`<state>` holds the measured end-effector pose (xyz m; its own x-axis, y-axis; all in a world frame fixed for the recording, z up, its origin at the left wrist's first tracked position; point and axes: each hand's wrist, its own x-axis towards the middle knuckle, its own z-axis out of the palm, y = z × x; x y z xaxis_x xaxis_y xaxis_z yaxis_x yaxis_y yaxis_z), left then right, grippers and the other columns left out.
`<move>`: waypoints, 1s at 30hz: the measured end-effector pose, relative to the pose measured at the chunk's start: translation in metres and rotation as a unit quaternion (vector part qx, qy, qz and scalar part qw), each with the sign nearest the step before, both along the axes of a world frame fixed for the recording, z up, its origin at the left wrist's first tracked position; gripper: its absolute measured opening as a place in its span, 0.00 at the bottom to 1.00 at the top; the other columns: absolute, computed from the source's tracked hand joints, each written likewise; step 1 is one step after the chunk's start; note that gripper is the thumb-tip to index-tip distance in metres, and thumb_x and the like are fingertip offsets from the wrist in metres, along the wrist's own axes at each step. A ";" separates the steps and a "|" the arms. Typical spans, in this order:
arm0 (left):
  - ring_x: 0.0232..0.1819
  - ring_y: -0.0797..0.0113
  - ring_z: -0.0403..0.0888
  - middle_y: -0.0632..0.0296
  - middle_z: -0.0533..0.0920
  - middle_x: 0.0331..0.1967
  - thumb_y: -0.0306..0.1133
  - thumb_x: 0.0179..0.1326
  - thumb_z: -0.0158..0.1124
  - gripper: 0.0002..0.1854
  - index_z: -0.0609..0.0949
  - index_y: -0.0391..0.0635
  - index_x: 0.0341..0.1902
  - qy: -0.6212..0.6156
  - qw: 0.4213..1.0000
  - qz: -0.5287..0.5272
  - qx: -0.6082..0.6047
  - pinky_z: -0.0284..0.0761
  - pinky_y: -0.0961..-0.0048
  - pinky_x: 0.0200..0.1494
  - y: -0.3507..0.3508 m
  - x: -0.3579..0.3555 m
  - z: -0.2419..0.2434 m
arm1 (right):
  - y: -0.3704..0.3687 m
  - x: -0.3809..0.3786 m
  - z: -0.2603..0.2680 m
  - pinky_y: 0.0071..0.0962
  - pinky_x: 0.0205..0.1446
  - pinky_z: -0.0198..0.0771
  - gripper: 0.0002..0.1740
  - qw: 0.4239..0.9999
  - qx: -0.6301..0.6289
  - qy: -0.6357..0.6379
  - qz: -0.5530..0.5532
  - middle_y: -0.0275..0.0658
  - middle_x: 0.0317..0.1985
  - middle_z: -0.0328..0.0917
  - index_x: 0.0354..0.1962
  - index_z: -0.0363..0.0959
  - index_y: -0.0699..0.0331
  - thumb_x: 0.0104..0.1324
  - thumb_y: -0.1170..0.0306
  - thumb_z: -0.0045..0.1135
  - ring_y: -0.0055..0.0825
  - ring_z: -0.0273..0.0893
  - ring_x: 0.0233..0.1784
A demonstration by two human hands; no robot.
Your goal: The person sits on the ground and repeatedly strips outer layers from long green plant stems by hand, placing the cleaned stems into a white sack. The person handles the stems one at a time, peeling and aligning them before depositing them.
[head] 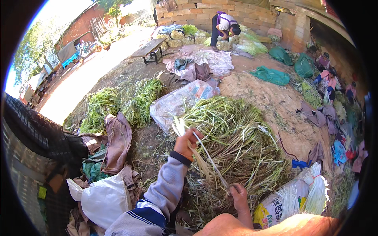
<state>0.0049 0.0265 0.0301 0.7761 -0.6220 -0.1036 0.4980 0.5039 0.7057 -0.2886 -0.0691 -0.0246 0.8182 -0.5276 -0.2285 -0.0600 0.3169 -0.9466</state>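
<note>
My left hand (186, 144) grips a small bunch of pale stalks (179, 126), their white ends sticking up above the fist. One long white stalk (210, 156) runs down from this fist to my right hand (238, 195), which pinches its lower end between thumb and fingers. Below both hands spreads a large heap of long green leafy stalks (245, 138), with drier, brownish stems in its middle. At the lower right, a bundle of white stalks (315, 188) tied with a red band lies on a printed sack (267, 209), next to loose white stalks (287, 200).
A plastic sheet (183, 103) lies beyond the heap, with green piles (141, 101) to its left. White sacking (104, 200) and brown cloth (117, 143) lie at my left. A person (226, 28) bends near a wooden bench (152, 47); several people sit along the right, one in pink (327, 79).
</note>
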 end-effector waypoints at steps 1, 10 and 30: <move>0.32 0.70 0.78 0.62 0.80 0.30 0.35 0.64 0.49 0.09 0.73 0.43 0.40 -0.001 0.999 0.044 -0.024 0.62 0.83 0.17 0.005 0.014 -0.005 | -0.005 -0.001 0.000 0.20 0.27 0.65 0.15 0.998 -0.045 0.049 0.012 0.32 0.25 0.72 0.38 0.73 0.68 0.62 0.63 0.53 0.18 0.72 0.25; 0.22 0.75 0.69 0.71 0.72 0.21 0.40 0.64 0.52 0.10 0.75 0.47 0.38 0.051 0.951 0.208 -0.223 0.68 0.78 0.26 0.061 0.062 -0.004 | -0.015 -0.006 -0.088 0.44 0.42 0.68 0.17 0.742 -0.503 0.351 0.272 0.44 0.35 0.75 0.32 0.74 0.66 0.56 0.58 0.55 0.45 0.73 0.40; 0.16 0.78 0.63 0.72 0.66 0.17 0.37 0.62 0.54 0.09 0.72 0.45 0.36 0.168 0.978 -0.117 0.046 0.55 0.82 0.15 -0.007 -0.019 -0.009 | -0.133 0.175 -0.087 0.41 0.33 0.69 0.22 0.743 -0.530 0.407 0.026 0.45 0.31 0.74 0.32 0.72 0.67 0.66 0.54 0.44 0.42 0.73 0.31</move>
